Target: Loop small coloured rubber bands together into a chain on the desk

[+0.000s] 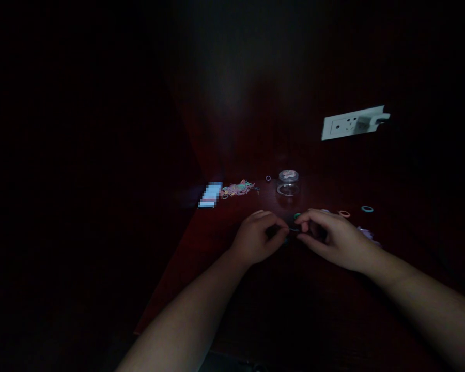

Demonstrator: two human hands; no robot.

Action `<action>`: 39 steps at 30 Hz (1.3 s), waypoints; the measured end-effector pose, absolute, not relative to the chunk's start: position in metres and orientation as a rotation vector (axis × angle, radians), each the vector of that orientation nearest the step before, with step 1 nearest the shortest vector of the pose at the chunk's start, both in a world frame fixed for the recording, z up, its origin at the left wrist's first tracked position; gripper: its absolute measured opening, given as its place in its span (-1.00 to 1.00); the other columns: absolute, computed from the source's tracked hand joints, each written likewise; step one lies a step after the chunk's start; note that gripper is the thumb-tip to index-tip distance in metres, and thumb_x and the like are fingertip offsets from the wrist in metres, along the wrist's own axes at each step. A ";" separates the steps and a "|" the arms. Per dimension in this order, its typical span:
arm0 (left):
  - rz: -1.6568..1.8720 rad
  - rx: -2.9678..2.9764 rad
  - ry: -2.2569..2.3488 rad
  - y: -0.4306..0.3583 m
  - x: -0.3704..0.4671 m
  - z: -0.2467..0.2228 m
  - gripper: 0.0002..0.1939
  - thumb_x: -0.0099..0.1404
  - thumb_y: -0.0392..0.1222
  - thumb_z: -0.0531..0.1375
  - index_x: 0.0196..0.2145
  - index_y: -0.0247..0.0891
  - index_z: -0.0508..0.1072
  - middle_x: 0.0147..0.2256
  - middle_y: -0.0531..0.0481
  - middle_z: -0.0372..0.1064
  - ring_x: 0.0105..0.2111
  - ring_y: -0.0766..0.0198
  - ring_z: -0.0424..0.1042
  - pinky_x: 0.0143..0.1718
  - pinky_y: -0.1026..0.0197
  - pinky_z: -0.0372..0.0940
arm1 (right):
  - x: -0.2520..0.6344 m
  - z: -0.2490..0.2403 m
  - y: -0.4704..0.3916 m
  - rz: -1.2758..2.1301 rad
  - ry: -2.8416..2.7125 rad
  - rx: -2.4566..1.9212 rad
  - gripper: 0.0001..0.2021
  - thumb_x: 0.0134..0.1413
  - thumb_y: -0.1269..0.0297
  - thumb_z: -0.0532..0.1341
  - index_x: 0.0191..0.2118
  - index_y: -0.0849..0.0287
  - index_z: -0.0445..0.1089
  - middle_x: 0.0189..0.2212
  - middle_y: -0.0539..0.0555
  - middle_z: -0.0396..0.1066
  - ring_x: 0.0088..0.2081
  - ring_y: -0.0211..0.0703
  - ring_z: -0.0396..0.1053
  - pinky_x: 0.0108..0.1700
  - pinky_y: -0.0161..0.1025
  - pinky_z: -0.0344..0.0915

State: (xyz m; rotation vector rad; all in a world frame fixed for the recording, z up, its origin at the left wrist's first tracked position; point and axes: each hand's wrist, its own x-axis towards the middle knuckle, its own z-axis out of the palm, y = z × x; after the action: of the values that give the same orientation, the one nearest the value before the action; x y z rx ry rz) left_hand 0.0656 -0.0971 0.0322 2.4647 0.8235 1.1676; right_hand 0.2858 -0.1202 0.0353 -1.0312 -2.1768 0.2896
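My left hand [261,235] is closed, with thumb and forefinger pinched on a thin, pale blue-green hair tie [293,230]. The free end of the hair tie points right, toward my right hand [335,235]. That hand is curled beside it, with a gap between thumb and forefinger and no clear hold on anything. A green hair tie [296,216] lies just behind the right fingertips, partly covered by them. Dim light hides the finer detail of the hair tie.
A clear lidded jar [288,185] stands behind my hands. Left of it lie a small ring-shaped band [268,178], a heap of colourful bands [238,189] and a lit phone [210,195]. An orange hair tie [344,214] and a blue one [367,209] lie right. A wall socket [352,123] holds a plug.
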 end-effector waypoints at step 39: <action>0.963 2.721 0.776 -0.085 0.065 0.039 -0.91 0.32 -0.23 0.17 -0.28 -0.18 0.50 -0.26 0.03 0.52 -0.24 0.25 0.44 -0.08 0.14 0.31 | 0.294 0.030 -0.106 0.170 -2.204 -0.859 -0.88 0.22 0.33 0.21 -0.31 0.14 0.50 -0.46 0.03 0.43 -0.42 -0.20 0.39 -0.32 -0.25 0.26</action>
State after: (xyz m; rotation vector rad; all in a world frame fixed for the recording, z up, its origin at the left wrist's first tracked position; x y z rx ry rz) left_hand 0.0653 -0.0853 0.0391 2.7215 0.7762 0.9629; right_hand 0.2941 -0.1062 0.0299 -0.8587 -2.2036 0.1695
